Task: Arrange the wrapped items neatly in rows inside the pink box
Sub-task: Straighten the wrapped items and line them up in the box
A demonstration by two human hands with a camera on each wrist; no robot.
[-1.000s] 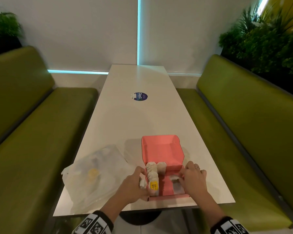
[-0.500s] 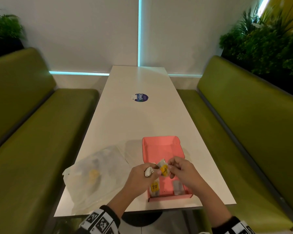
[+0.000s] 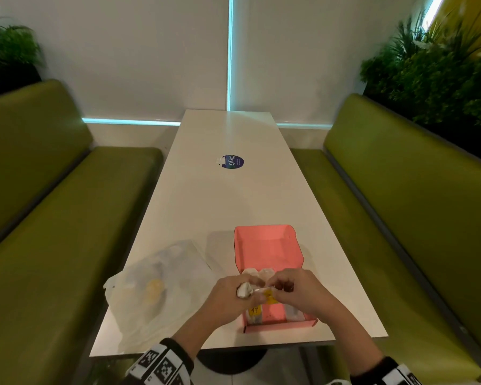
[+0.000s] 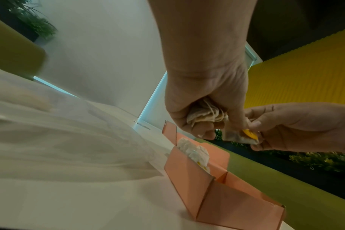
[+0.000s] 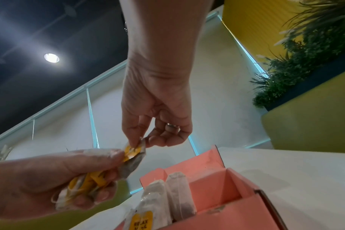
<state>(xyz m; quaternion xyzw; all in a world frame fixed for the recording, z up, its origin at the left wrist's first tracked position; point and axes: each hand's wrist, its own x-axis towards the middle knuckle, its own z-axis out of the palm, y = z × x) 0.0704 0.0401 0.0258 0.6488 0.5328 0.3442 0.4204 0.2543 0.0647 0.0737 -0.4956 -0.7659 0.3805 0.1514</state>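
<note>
Item: above the near end of the pink box, left hand clutched a bunch of sachets while right hand pinched one sachet free; risk: loosened clutch spilling the bunch across the standing row.

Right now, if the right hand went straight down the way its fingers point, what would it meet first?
Probably the wrapped items standing in the pink box. The right hand, pinching one sachet, hangs above them, though depth is unclear.
</note>
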